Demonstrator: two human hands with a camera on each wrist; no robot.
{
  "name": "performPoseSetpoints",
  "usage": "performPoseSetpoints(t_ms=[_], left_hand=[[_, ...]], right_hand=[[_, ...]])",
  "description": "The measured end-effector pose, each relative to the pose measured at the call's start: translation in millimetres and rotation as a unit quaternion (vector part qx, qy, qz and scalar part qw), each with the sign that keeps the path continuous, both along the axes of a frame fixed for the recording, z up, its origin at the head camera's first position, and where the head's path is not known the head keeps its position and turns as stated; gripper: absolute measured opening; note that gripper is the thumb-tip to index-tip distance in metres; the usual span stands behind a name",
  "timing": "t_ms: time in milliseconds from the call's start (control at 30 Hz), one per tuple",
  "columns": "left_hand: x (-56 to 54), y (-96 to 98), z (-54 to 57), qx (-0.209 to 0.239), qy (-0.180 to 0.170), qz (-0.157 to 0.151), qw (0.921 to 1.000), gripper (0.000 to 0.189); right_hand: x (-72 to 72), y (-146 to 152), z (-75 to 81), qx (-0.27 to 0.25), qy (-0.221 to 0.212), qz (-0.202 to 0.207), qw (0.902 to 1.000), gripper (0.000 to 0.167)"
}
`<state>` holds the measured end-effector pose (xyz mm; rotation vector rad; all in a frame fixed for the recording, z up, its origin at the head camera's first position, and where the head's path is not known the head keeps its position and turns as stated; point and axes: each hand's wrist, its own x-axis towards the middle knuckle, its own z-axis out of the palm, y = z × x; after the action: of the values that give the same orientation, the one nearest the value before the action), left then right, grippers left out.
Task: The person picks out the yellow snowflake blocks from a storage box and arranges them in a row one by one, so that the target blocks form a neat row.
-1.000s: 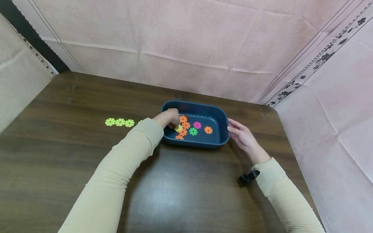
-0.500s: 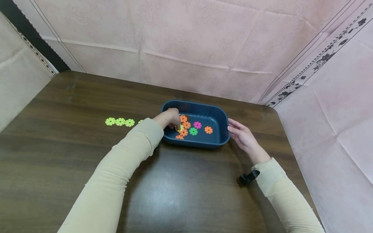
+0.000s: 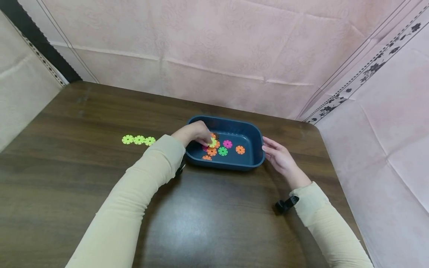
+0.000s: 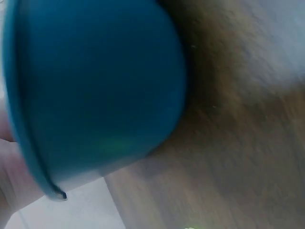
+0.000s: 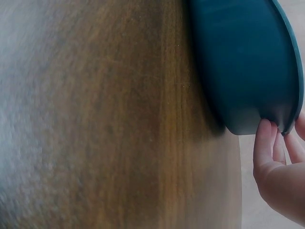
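A dark blue plastic basin [image 3: 231, 166] stands on the wooden table with several flower-shaped plastic discs inside. My left hand [image 3: 196, 132] reaches in over its left side and pinches a yellow-green flower-shaped disc [image 3: 212, 142] above the orange ones. Near it lie an orange disc [image 3: 212, 152], a green disc [image 3: 222, 151] and a pink disc [image 3: 227, 144]; another orange disc [image 3: 240, 149] sits apart to the right. My right hand [image 3: 279, 156] holds the basin's right end at the rim, fingertips against the outer wall in the right wrist view. The basin wall [image 4: 100, 86] hides most of my left hand in its wrist view.
A row of yellow-green flower discs [image 3: 139, 140] lies on the table [image 3: 100, 178] left of the basin, its right end by my left sleeve. Pale patterned cloth [image 3: 214, 56] hangs behind the table and at both sides.
My left hand has lifted slightly and shifted the yellow-green disc to the right and back, over the orange ones. A pink disc now shows beneath my fingers. The right hand stays put.
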<state>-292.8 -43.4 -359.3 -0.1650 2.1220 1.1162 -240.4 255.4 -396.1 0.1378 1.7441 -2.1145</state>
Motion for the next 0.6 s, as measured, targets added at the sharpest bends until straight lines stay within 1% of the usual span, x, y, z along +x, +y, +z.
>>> performPoseSetpoints(t_ms=[100,200,300,433,500,600], left_hand=[[-3.9,-3.1,1.9,0.054,0.005,0.021,0.9983,0.032],[-6.7,-9.0,8.5,0.106,0.018,0.036,0.9935,0.032],[-9.0,-20.2,15.8,0.136,0.028,0.049,0.9891,0.033],[-9.7,-45.6,23.7,0.152,0.041,0.065,0.9854,0.038],[-8.8,-62.4,26.4,0.162,0.049,0.072,0.9829,0.04],[-6.1,-90.5,27.5,0.19,0.057,0.084,0.9765,0.042]], right_hand=[[0.6,1,-0.9,-0.002,0.005,0.003,1.0,0.055],[1.3,2,-1.2,-0.006,0.008,0.002,1.0,0.053],[2.1,3,-0.6,-0.003,0.007,0.001,1.0,0.053],[2.3,2,0.7,0.007,0.002,0.003,1.0,0.057],[1.6,2,1.1,0.006,0.0,0.007,1.0,0.059],[1.0,1,2.2,0.008,-0.002,0.007,0.9999,0.059]])
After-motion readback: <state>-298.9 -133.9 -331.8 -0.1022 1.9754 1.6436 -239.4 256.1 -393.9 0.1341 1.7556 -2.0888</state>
